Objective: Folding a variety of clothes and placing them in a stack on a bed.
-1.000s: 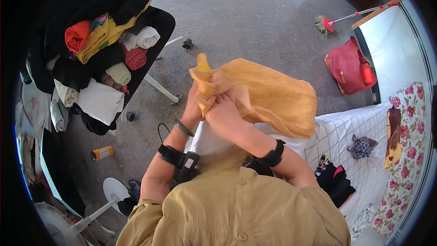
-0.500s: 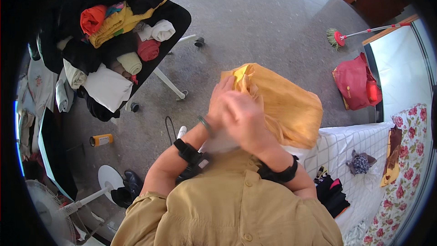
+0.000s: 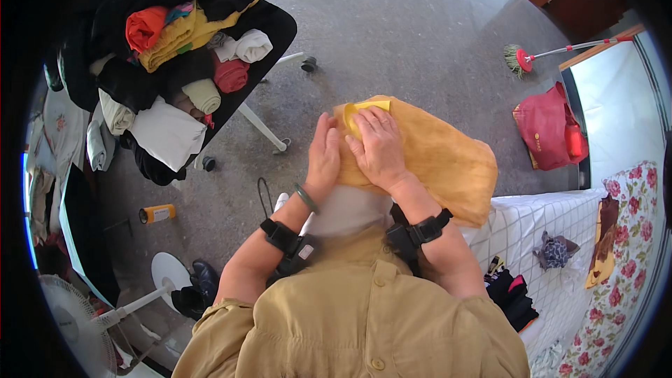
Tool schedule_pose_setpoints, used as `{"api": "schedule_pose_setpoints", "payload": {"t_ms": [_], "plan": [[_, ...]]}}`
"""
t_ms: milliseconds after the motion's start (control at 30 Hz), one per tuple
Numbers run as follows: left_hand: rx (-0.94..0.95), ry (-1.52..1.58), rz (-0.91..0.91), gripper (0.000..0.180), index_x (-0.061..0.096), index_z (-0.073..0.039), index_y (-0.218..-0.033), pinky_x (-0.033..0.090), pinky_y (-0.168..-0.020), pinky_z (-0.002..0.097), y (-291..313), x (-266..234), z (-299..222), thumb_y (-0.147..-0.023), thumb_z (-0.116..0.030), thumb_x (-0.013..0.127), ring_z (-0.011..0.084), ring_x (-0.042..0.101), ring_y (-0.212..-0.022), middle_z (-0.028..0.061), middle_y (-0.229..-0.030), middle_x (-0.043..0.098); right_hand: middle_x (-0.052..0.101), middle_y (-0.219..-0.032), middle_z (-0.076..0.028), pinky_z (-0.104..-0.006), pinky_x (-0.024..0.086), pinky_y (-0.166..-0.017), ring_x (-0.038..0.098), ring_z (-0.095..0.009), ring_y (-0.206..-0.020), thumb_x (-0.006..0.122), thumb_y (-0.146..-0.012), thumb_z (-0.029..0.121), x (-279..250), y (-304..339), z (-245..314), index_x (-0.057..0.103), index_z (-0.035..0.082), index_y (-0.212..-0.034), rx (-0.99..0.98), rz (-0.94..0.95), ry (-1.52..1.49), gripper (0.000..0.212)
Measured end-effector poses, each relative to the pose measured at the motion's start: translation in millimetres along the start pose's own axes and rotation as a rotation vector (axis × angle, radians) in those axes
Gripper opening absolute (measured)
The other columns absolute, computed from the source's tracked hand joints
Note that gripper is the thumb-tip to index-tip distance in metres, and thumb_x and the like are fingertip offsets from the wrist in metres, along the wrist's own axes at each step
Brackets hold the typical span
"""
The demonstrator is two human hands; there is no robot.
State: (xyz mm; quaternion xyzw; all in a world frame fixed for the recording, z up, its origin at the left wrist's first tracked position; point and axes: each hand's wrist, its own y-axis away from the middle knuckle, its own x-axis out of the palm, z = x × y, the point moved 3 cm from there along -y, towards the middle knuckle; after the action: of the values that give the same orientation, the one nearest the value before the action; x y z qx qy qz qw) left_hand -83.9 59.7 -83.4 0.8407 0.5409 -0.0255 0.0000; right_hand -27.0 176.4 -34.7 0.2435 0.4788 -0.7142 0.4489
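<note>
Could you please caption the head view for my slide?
Right hand over orange cloth, left hand at its left edge.

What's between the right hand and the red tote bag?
Head view, going right from the right hand: orange cloth, then gray floor up to the red tote bag.

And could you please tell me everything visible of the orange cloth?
The orange cloth, soft-looking and lightly creased, lies before the person, with rounded corners and a brighter yellow patch at its far left. The right hand rests on it; the left hand is beside its left edge, contact unclear.
</note>
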Motion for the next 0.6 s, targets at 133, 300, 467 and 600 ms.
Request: {"api": "schedule_pose_setpoints", "payload": {"t_ms": [133,300,467,600], "plan": [[-0.435,0.171,-0.036,0.047,0.041,0.005,-0.134,0.041,-0.098,0.0289,-2,-10,9,-0.096,-0.024,0.048,0.0191,0.051,-0.115,0.0124,-0.124,0.055,0.054,-0.121,-0.019,-0.0464,0.033,-0.104,0.044,-0.036,-0.119,0.061,-0.083,0.028,3,3,1,0.055,-0.004,-0.118,0.025,0.009,0.049,0.047],[-0.544,0.514,0.274,0.036,0.053,0.003,-0.118,0.05,-0.081,0.0266,-6,-18,10,-0.089,-0.016,0.061,0.0141,0.061,-0.095,0.0088,-0.107,0.063,0.051,-0.125,-0.02,-0.0485,0.03,-0.105,0.042,-0.038,-0.121,0.06,-0.084,0.027,0,4,4,0.049,-0.002,-0.126,0.041,-0.013,0.063,0.052],[-0.465,0.484,0.353,0.036,0.054,0.002,-0.117,0.052,-0.083,0.0279,-11,-16,-9,-0.086,-0.011,0.066,0.0143,0.062,-0.093,0.0086,-0.107,0.063,0.051,-0.126,-0.021,-0.0498,0.03,-0.105,0.043,-0.038,-0.121,0.06,-0.084,0.024,-6,1,9,0.048,-0.001,-0.126,0.065,-0.018,0.162,0.051],[-0.324,0.212,0.356,0.031,0.058,0.001,-0.112,0.051,-0.079,0.0258,-6,-15,-10,-0.085,-0.012,0.067,0.0106,0.06,-0.09,0.0057,-0.104,0.064,0.051,-0.125,-0.021,-0.0499,0.034,-0.103,0.046,-0.038,-0.119,0.061,-0.082,0.021,-19,-9,26,0.05,-0.003,-0.123,-0.02,-0.025,0.323,0.049]]}}
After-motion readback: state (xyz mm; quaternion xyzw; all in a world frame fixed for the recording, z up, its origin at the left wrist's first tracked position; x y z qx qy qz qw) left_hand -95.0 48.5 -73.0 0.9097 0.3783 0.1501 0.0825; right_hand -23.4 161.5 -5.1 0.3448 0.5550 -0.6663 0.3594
